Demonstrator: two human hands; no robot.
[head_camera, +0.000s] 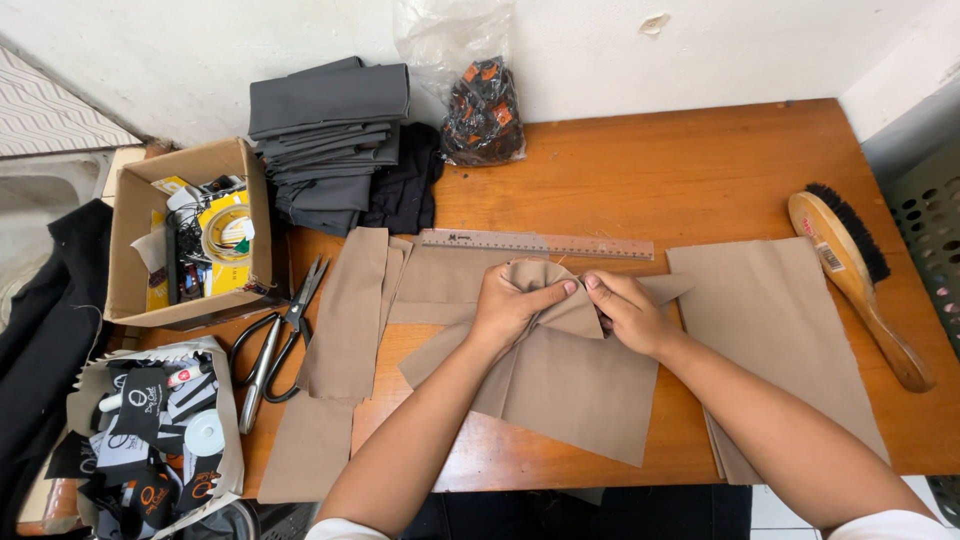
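Observation:
A tan fabric piece (570, 385) lies in the middle of the wooden table (650, 160), its top part bunched up. My left hand (510, 305) grips the bunched top edge from the left, thumb pointing right. My right hand (628, 312) pinches the same fold from the right, and the fingertips of both hands nearly touch. A pointed corner of the cloth sticks out to the right of my right hand.
A metal ruler (535, 243) lies just beyond the hands. More tan pieces lie at left (345, 320) and right (775, 330). Scissors (280, 335), a cardboard box (135, 225), folded grey cloth (330, 120), a plastic bag (482, 110) and a wooden brush (850, 270) surround them.

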